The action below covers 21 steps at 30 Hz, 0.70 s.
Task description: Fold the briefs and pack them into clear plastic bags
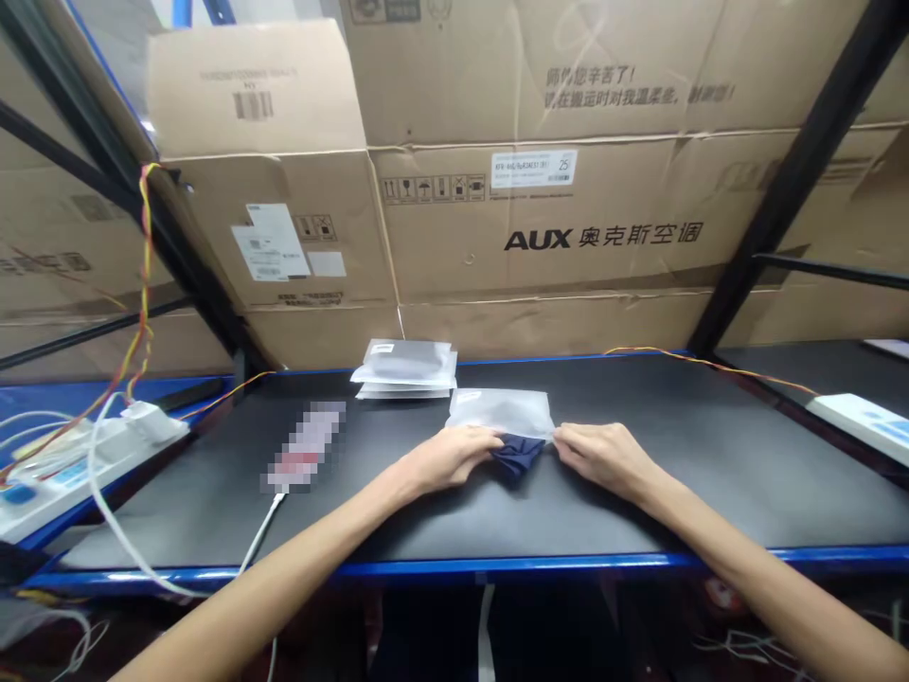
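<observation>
A frosted plastic bag (501, 407) lies on the dark tabletop in front of me, with a small white label near its top left. Dark navy cloth (518, 457) bunches out of its near end; how far it reaches inside is hidden. My left hand (458, 457) is closed at the bag's near left corner, fingertips touching the cloth. At the near right corner, my right hand (603, 457) pinches the bag's edge between thumb and fingers. Behind the bag to the left sits a stack of similar frosted bags (406, 369), the top one labelled and holding something dark.
A blurred-out phone-like object (307, 450) with a white cable (262, 530) lies left. Power strips stand at the left (92, 464) and right (863, 426). Large cardboard (454, 256) walls the back between black metal posts (788, 170). A blue edge (568, 565) borders the table's front.
</observation>
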### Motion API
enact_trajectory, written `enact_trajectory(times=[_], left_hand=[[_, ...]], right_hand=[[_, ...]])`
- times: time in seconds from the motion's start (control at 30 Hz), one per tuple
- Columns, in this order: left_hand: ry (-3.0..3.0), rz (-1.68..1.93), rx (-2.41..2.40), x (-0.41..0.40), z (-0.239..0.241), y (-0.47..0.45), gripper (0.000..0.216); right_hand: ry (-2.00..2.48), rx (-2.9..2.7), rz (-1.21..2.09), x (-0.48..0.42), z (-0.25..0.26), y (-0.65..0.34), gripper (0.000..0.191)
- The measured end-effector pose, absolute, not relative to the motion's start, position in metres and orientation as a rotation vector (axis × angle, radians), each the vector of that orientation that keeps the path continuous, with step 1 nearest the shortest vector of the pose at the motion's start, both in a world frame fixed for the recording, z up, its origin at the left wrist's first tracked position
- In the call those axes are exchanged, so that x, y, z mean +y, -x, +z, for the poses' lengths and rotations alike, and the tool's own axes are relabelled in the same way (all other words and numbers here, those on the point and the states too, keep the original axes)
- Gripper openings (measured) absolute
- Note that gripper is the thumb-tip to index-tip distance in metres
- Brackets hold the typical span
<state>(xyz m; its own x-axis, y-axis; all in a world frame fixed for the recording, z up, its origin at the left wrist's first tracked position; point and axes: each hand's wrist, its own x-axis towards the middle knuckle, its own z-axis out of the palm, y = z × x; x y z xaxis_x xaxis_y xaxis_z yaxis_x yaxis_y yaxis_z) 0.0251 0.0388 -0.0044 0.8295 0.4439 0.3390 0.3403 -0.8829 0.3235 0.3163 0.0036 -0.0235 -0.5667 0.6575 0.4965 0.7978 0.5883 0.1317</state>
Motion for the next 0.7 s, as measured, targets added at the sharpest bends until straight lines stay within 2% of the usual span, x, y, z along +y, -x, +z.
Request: enact_trajectory(times=[0.13, 0.47, 0.6, 0.7], left_hand=[[-2.543, 0.706, 0.539, 0.027, 0.000, -0.015, 0.025], [-2.406, 0.620, 0.507, 0.014, -0.001, 0.012, 0.027], [-2.436, 0.629, 0.505, 0.016, -0.004, 0.012, 0.027], [-2.456, 0.620, 0.509, 0.015, -0.003, 0.011, 0.029]], right_hand=[[1.287, -2.415, -0.464, 0.003, -0.022, -0.313, 0.030], [1.375, -2.363, -0.421, 0.008, -0.021, -0.312, 0.024], [1.196, -2.461, -0.190, 0.011, -0.025, -0.308, 0.042], [1.248, -2.509, -0.044, 0.017, -0.025, -0.307, 0.045]])
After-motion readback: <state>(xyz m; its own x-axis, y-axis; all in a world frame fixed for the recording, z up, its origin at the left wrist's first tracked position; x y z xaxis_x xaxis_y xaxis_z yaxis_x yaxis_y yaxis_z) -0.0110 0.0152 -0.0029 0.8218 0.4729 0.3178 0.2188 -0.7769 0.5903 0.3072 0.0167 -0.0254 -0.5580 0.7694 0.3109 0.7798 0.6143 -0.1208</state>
